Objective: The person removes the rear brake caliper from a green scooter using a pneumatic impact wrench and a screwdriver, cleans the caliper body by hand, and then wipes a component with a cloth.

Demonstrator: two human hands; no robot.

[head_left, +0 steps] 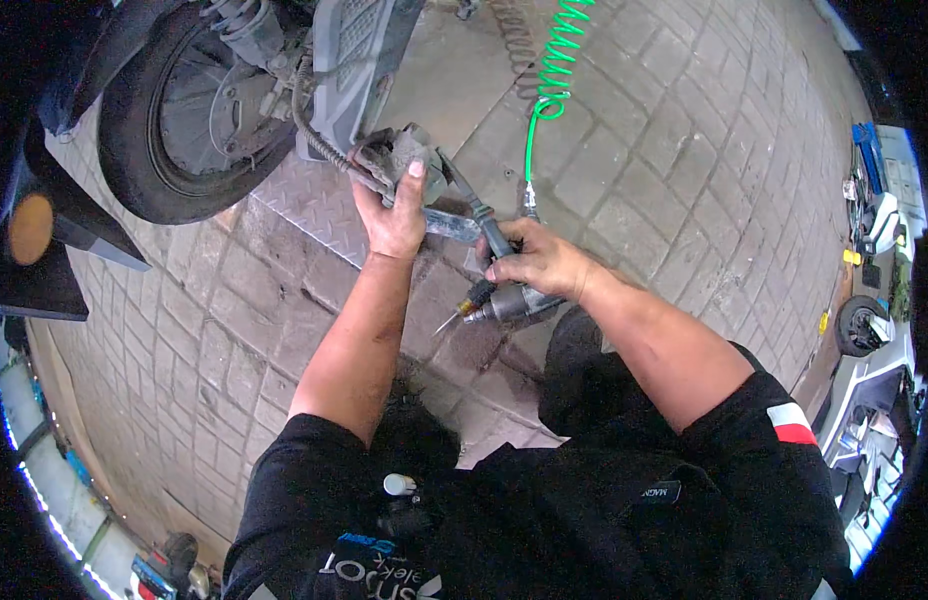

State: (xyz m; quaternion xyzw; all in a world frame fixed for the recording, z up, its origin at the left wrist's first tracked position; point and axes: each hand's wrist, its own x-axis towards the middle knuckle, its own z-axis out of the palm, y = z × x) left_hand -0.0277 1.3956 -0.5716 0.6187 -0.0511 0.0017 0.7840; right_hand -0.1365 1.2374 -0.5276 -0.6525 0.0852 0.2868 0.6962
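While a grimy metal part is clasped, seemingly for steadiness, by the left hand at upper centre, a long tool is gripped by the right hand.

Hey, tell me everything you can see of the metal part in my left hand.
The metal part looks blocky, grey-brown and grimy, with a dark recess. The left hand grips it, thumb against the near side, beside the wheel. A ribbed hose and slim tool reach toward it; contact is unclear.
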